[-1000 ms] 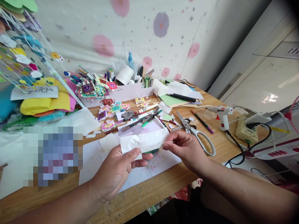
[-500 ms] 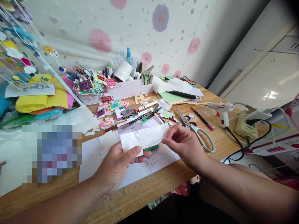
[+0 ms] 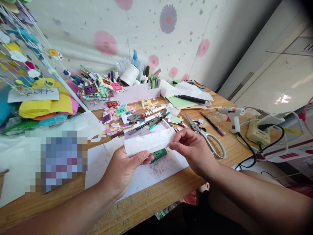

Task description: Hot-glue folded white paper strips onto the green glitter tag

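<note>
– Where's the white paper strip [image 3: 146, 143]?
– Above the worktop [image 3: 146, 204], near its front edge.
– And held?
– Left hand [image 3: 126, 167] pinches one end, right hand [image 3: 192, 147] the other.

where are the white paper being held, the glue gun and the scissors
Held white paper [image 3: 148, 143], head view: middle of its face.
Glue gun [image 3: 236, 120], head view: top of its white grip.
Scissors [image 3: 195, 127], head view: blades, near the pivot.

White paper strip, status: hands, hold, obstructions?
Left hand gripping left end of white paper strip; right hand pinching right end. Strip raised, slightly curved. Green card partly hidden below; scissors just beyond right hand.
</note>
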A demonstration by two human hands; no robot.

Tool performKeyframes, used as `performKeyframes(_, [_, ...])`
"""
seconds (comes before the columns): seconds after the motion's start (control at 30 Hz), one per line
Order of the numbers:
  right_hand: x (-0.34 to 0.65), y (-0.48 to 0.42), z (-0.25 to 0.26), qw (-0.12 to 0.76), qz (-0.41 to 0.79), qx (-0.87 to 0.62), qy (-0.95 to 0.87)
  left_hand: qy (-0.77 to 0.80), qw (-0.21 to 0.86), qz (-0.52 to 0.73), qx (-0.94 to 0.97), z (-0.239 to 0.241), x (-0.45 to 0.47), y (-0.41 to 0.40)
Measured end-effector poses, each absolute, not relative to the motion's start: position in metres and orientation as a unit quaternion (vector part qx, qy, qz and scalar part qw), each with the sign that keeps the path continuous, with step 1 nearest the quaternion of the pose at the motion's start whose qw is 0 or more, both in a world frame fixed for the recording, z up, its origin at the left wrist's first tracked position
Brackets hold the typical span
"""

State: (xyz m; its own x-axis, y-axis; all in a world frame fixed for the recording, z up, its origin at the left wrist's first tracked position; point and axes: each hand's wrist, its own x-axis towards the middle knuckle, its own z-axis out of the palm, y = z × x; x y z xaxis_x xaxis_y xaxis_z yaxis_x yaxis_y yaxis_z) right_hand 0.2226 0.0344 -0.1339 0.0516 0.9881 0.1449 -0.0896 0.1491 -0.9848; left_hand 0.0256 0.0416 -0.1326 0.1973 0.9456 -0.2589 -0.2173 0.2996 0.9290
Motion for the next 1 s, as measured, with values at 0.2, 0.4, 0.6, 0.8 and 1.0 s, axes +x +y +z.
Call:
performKeyframes(0.2, [0.232,0.037,-0.131,0.520,0.543,-0.444,-0.489,0.467,0.646,0.445,0.408,-0.135,0.024,0.043])
performKeyframes(0.4, [0.237,0.037,-0.136,0.471,0.588,-0.394,-0.527,0.476,0.632,0.454,0.410,-0.134,0.028,0.041])
performKeyframes(0.6, [0.228,0.027,-0.136,0.515,0.591,-0.401,-0.473,0.467,0.631,0.466,0.409,-0.121,0.043,0.028])
performKeyframes(0.8, [0.227,0.014,-0.120,0.564,0.598,-0.367,-0.435,0.459,0.631,0.491,0.388,-0.109,0.055,0.001])
performKeyframes(1.0, [0.218,-0.004,-0.114,0.572,0.651,-0.307,-0.394,0.416,0.622,0.572,0.335,-0.109,0.073,-0.022])
